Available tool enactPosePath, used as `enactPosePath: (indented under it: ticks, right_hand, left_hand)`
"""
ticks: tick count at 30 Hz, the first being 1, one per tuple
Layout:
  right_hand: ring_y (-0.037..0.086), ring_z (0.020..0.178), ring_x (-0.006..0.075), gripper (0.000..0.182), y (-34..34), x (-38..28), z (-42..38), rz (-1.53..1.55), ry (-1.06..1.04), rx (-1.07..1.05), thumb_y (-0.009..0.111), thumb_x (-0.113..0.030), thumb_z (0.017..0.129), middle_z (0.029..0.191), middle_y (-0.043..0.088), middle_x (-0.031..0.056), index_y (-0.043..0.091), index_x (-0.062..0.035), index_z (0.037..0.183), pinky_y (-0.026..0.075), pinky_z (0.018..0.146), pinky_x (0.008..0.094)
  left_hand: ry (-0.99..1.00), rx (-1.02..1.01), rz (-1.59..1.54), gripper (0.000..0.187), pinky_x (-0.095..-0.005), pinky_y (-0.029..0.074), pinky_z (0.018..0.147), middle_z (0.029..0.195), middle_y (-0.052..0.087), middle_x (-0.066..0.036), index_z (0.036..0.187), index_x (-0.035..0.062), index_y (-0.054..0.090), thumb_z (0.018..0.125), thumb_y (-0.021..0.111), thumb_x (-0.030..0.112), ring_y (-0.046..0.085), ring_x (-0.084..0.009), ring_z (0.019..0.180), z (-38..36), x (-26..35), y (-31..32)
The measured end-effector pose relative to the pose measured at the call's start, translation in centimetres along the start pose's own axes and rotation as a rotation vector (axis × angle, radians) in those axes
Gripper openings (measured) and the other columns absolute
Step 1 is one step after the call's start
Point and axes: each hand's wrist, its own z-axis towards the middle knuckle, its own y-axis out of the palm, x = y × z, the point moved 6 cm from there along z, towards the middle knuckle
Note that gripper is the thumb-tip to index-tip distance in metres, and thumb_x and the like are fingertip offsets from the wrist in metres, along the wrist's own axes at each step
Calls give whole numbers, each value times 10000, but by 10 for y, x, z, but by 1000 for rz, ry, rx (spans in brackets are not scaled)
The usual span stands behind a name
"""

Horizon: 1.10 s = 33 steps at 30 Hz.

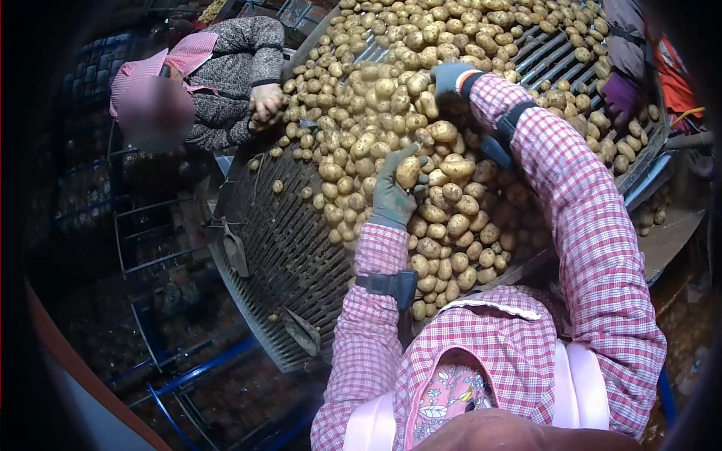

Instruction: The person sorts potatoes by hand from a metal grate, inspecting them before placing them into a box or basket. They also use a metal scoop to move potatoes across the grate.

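My left hand (pixel 392 197), in a grey-green glove, is closed around a potato (pixel 408 172) above the heap of potatoes (pixel 353 143). Farther up the heap is my right hand (pixel 450 78), in a grey-blue glove with a striped cuff. Its fingers point down and away and are mostly hidden. An elongated potato (pixel 429 104) lies right beside that hand; whether the fingers grip it cannot be seen. Loose potatoes surround both hands, and several lie close to my body below my left hand.
The potatoes rest on a slatted metal grate (pixel 278 233), bare slats showing at left and at upper right. A co-worker (pixel 233 71) stands at the left edge with a hand (pixel 266 101) by the potatoes. Another person's purple glove (pixel 623 96) is at right.
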Motion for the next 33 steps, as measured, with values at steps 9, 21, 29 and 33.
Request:
enactPosePath:
  ticks: [9, 21, 29, 33]
  right_hand:
    - [702, 981, 174, 372, 32, 8, -161, 2015, -200, -569, 560, -261, 1020, 1141, 697, 101, 647, -25, 1293, 638, 776, 321]
    - [613, 512, 131, 364, 76, -4, -269, 1783, 150, -85, 545, -313, 1029, 828, 679, 63, 666, 20, 1113, 498, 428, 222]
    - [668, 619, 123, 236, 38, 97, -389, 1641, 379, 489, 587, -213, 991, 922, 687, 81, 687, -22, 1087, 536, 488, 219]
    - [700, 918, 158, 258, -32, 238, -491, 719, 307, 841, 590, -177, 1001, 1118, 697, 108, 670, -39, 1204, 582, 750, 273]
  left_hand:
    - [-71, -137, -311, 529, -393, 615, 881, 1252, 651, -151, 1390, 33, 555, 1053, 490, 435, 669, -286, 1080, -1, -8, 20]
    - [282, -17, 166, 473, -391, 441, 1122, 1329, 615, -142, 1348, 13, 591, 1058, 504, 376, 559, -264, 1260, -6, -12, 49]
    - [429, 194, 514, 397, -383, 457, 1080, 1407, 562, -97, 1371, 67, 591, 1053, 522, 294, 505, -210, 1330, -43, 29, -14]
    - [371, 220, 395, 403, -353, 484, 1065, 1370, 605, -85, 1376, 19, 579, 1046, 546, 248, 582, -213, 1244, -41, 19, -71]
